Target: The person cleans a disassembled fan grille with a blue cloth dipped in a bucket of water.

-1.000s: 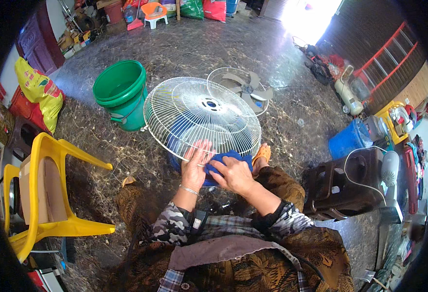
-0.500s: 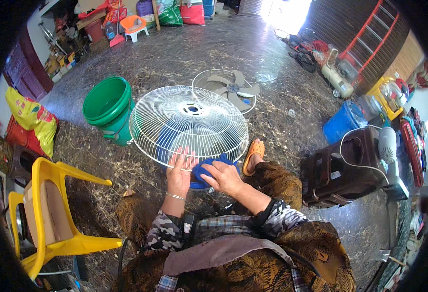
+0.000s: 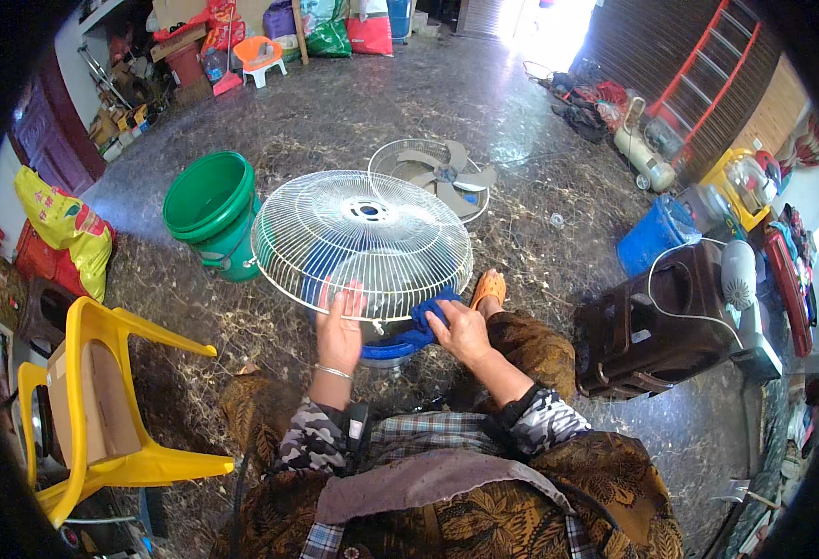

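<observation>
A round white wire fan grille (image 3: pixel 335 200) is tilted in front of me above a blue basin (image 3: pixel 379 352), which it partly hides. My left hand (image 3: pixel 339 335) holds the grille's near rim, its fingers reaching behind the wires. In my right hand (image 3: pixel 463 329) is a bunched blue cloth (image 3: pixel 428 309), pressed to the rim at the near right. Past the grille, a second fan grille (image 3: pixel 393 149) lies on the floor with grey fan blades (image 3: pixel 446 174) on it.
A green bucket (image 3: pixel 209 200) stands left of the grille, a yellow plastic chair (image 3: pixel 79 373) nearer on the left. To the right are a dark suitcase (image 3: pixel 651 317), a blue bucket (image 3: pixel 647 238) and an air compressor (image 3: pixel 642 154). An orange clog (image 3: pixel 489 285) is on my foot.
My right hand has slid the blue cloth along the rim to the right, away from my left hand. More of the basin shows. The left hand keeps its hold on the grille.
</observation>
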`<state>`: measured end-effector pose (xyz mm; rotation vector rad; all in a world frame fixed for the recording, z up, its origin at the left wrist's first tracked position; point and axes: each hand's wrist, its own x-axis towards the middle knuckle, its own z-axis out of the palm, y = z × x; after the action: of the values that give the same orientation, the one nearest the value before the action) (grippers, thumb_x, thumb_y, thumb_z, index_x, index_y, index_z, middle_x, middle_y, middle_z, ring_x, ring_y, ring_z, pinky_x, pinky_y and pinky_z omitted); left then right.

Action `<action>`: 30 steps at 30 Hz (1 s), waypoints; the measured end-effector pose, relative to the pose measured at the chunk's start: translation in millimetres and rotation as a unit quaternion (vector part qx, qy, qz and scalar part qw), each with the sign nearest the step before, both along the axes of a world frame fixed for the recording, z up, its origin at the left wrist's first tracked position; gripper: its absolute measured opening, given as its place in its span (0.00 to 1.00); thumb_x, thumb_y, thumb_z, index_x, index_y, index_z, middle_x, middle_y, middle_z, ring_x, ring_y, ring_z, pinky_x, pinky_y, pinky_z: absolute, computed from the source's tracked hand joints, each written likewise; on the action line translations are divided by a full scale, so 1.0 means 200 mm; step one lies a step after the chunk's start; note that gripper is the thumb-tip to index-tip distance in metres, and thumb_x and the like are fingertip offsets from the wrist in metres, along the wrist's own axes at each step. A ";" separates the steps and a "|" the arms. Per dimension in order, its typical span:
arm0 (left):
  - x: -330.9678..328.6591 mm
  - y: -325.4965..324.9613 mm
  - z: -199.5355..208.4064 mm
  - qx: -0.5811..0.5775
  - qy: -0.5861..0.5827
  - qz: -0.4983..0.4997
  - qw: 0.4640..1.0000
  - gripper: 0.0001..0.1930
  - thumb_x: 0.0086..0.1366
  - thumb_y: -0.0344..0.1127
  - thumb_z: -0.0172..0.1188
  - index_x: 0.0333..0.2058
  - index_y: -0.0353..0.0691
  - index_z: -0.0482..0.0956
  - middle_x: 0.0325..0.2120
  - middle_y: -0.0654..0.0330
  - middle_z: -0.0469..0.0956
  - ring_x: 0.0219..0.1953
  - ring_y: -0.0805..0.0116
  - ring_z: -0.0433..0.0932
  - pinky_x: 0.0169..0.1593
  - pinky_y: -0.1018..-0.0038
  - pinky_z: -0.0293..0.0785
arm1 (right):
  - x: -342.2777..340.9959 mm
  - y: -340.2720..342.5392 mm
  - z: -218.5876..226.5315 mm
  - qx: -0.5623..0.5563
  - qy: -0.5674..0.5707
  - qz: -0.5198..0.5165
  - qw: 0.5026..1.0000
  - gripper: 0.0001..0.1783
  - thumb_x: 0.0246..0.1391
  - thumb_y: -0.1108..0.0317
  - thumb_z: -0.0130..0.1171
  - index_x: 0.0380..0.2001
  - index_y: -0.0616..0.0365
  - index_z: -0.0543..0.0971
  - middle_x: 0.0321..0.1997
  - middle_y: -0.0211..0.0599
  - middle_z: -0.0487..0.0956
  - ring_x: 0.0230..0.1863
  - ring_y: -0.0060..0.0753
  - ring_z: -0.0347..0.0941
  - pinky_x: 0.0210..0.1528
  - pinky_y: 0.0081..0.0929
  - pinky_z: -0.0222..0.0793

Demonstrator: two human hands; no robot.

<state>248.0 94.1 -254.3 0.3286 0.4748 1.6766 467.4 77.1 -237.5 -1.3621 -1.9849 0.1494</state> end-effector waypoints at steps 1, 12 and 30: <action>0.04 -0.01 -0.03 0.026 -0.044 0.023 0.998 0.26 0.66 0.30 0.51 0.60 0.38 0.55 0.55 0.45 0.63 0.59 0.54 0.63 0.62 0.59 0.61 | -0.04 0.00 0.00 0.006 0.016 -0.005 1.000 0.16 0.51 0.56 0.58 0.34 0.58 0.77 0.27 0.47 0.77 0.26 0.51 0.75 0.27 0.43 0.71; 0.13 -0.06 -0.05 -0.103 0.095 0.035 0.990 0.09 0.64 0.28 0.53 0.41 0.34 0.66 0.36 0.54 0.73 0.36 0.55 0.79 0.37 0.62 0.80 | -0.18 -0.01 0.08 0.051 -0.066 0.000 0.997 0.11 0.48 0.57 0.60 0.26 0.51 0.73 0.20 0.37 0.70 0.23 0.44 0.73 0.23 0.39 0.70; 0.12 -0.07 0.08 -0.025 0.195 0.068 0.978 0.06 0.67 0.30 0.49 0.38 0.33 0.65 0.33 0.51 0.74 0.39 0.53 0.79 0.42 0.59 0.80 | -0.14 0.02 0.10 0.068 -0.012 0.060 0.996 0.18 0.42 0.64 0.62 0.39 0.51 0.73 0.27 0.39 0.70 0.29 0.45 0.72 0.28 0.40 0.71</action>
<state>271.5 80.0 -238.0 0.6051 0.8448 1.7343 439.4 80.9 -216.9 -1.1639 -2.0573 0.0519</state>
